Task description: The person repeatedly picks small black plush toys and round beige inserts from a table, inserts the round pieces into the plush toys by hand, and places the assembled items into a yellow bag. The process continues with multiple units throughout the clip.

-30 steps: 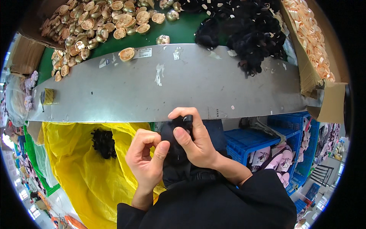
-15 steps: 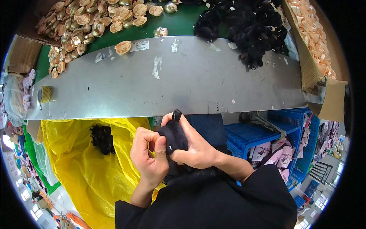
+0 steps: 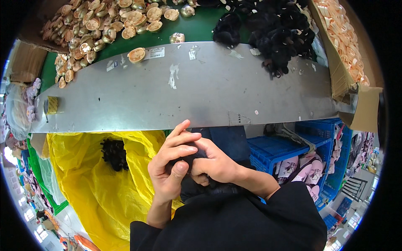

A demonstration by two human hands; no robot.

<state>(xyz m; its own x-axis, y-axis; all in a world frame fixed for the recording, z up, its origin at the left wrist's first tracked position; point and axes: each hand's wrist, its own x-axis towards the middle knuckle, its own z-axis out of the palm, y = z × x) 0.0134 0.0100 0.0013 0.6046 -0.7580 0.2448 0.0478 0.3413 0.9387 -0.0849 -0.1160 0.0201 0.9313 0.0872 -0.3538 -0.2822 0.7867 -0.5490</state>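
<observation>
A small black plush piece (image 3: 190, 159) sits between my hands in front of the table's near edge. Most of it is covered by fingers. My right hand (image 3: 217, 164) is closed around it, fingers curled. My left hand (image 3: 166, 166) cups it from the other side, with its thumb low and its longer fingers stretched across the top, touching the right hand. The black loop seen earlier on the piece is hidden.
The grey metal table (image 3: 146, 100) has a heap of gold and beige round cases (image 3: 94, 25) and a pile of black plush pieces (image 3: 278, 37). Below are a yellow bag (image 3: 79, 184) with black pieces and blue crates (image 3: 276, 150). A cardboard box (image 3: 341, 77) stands right.
My left hand has opened from a tight pinch to stretched fingers over the plush piece. The right fingers have curled further in, and the piece's top loop has gone from sight.
</observation>
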